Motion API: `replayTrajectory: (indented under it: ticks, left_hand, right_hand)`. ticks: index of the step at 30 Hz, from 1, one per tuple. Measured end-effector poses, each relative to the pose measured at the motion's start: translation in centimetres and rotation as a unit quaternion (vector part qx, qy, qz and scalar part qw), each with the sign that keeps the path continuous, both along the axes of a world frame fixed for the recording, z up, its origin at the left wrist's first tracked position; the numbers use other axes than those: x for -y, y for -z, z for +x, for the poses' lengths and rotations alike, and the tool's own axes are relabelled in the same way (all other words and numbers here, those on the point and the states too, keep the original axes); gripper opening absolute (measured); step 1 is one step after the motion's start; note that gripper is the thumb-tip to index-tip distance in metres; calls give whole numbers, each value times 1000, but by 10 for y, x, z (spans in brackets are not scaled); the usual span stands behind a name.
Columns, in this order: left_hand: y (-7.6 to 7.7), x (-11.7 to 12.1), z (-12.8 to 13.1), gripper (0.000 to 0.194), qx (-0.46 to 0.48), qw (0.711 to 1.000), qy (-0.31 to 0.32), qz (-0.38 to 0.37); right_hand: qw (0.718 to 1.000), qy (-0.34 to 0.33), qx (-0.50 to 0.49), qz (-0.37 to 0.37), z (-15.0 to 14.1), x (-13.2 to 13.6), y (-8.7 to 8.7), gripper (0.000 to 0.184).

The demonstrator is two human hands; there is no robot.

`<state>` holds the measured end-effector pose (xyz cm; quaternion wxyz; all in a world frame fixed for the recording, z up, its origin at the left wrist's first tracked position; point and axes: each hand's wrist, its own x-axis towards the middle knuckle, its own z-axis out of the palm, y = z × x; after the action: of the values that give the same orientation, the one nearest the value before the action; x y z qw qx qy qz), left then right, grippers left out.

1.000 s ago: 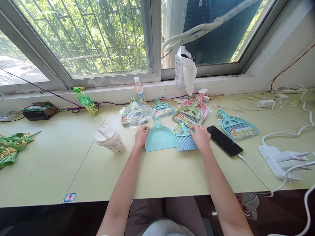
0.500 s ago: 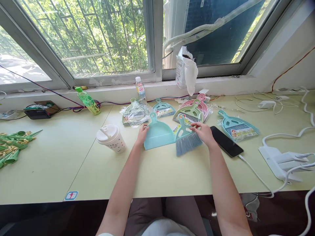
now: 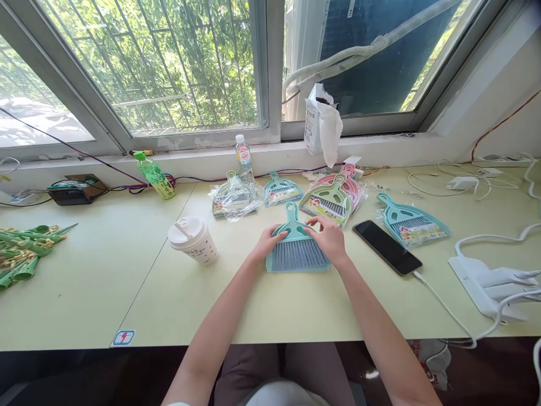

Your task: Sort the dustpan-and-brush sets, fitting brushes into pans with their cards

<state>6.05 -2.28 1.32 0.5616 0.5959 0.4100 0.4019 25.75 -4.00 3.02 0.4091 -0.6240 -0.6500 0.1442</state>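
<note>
A small hand brush (image 3: 298, 255) with grey-blue bristles and a teal handle lies on top of a light-blue dustpan (image 3: 274, 268), whose rim shows below and beside the bristles. At their left edge, my left hand (image 3: 267, 241) is closed on the dustpan, its thumb over the brush's side. My right hand (image 3: 328, 239) grips the brush's right side with thumb and fingers. The two handles line up, pointing toward the window. Just behind lie a green brush-and-dustpan set (image 3: 325, 202) and a pink set (image 3: 350, 183), in clear wrapping.
A lidded paper cup (image 3: 193, 241) stands to the left. A phone (image 3: 387, 247) on a cable and a wrapped teal set (image 3: 412, 221) are at the right, near a power strip (image 3: 475, 287). More wrapped sets (image 3: 236, 196), bottles (image 3: 155, 176) and green plastic pieces (image 3: 25, 254) lie around.
The brush has moved left and now lies over the dustpan; before, they were side by side. The dustpan has shifted right, and my hands have come closer together.
</note>
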Motion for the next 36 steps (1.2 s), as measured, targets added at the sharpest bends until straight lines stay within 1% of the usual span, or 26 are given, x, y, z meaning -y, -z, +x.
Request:
replayTrajectory:
  ticks: [2, 3, 4, 6, 7, 8, 9, 13, 17, 19, 21, 24, 25, 26, 27, 28, 29, 30, 31, 32, 33, 34, 36]
  left_hand:
    - [0, 1, 1, 44, 2, 1000, 19, -9]
    - [-1, 2, 2, 44, -1, 999, 31, -14]
    - [-2, 2, 2, 44, -7, 999, 42, -17]
    - [-3, 4, 3, 43, -22, 998, 60, -17]
    - [-3, 4, 3, 43, -28, 997, 65, -13]
    - [-4, 4, 3, 43, -32, 997, 67, -7]
    - [-3, 4, 2, 44, -36, 997, 67, -2]
    - [-2, 1, -2, 44, -47, 997, 57, 5]
    - [-3, 1, -4, 41, -44, 997, 58, -1]
    - [-6, 2, -5, 40, -44, 997, 60, -8]
    - [-10, 3, -7, 42, -47, 997, 62, -27]
    - [-16, 4, -13, 44, -59, 993, 81, -58]
    - [-18, 4, -15, 44, -56, 992, 94, -64]
    - [-18, 4, -18, 44, -48, 991, 108, -68]
    - [-18, 3, -20, 45, -33, 990, 118, -73]
    - [-18, 2, -23, 47, -12, 989, 120, -81]
    - [-16, 0, -24, 49, 12, 990, 107, -90]
    - [-13, -2, -26, 51, 40, 991, 80, -99]
    - [-10, -4, -27, 51, 70, 991, 46, -107]
    - [-6, -7, -28, 52, 102, 988, 8, -112]
    - [-1, -11, -28, 52, 132, 984, -27, -115]
    - [3, -15, -29, 51, 159, 979, -56, -115]
    - [12, -22, -31, 52, 200, 968, -95, -115]
  right_hand:
    - [998, -36, -52, -24, 3, -3, 2, 40]
    - [991, -69, -98, -55, 5, -5, 3, 46]
    - [978, -110, -147, -96, 6, -6, 5, 51]
    - [939, -185, -225, -181, 8, -8, 7, 54]
    - [924, -206, -248, -207, 8, -8, 8, 52]
    - [915, -213, -264, -219, 7, -8, 9, 50]
    - [911, -210, -278, -219, 5, -7, 9, 49]
    - [915, -175, -313, -186, -5, -5, 11, 45]
    - [935, -134, -286, -159, -12, -5, 13, 40]
    - [940, -126, -276, -155, -13, -4, 12, 41]
    - [931, -146, -295, -160, -11, -3, 11, 46]
    - [904, -182, -343, -178, -6, -5, 10, 52]
    - [901, -183, -352, -178, -4, -7, 11, 55]
    - [904, -176, -350, -170, -1, -10, 13, 57]
    - [917, -159, -334, -151, 3, -12, 15, 59]
    - [937, -137, -296, -124, 6, -15, 17, 58]
    - [961, -112, -236, -92, 8, -17, 20, 54]
    - [981, -93, -156, -64, 10, -18, 23, 49]
    - [993, -82, -69, -46, 10, -19, 26, 44]
    - [996, -80, 14, -40, 9, -19, 30, 41]
    - [992, -89, 82, -44, 7, -18, 33, 39]
    - [985, -103, 130, -54, 3, -17, 36, 36]
    - [974, -130, 172, -68, -3, -15, 40, 30]
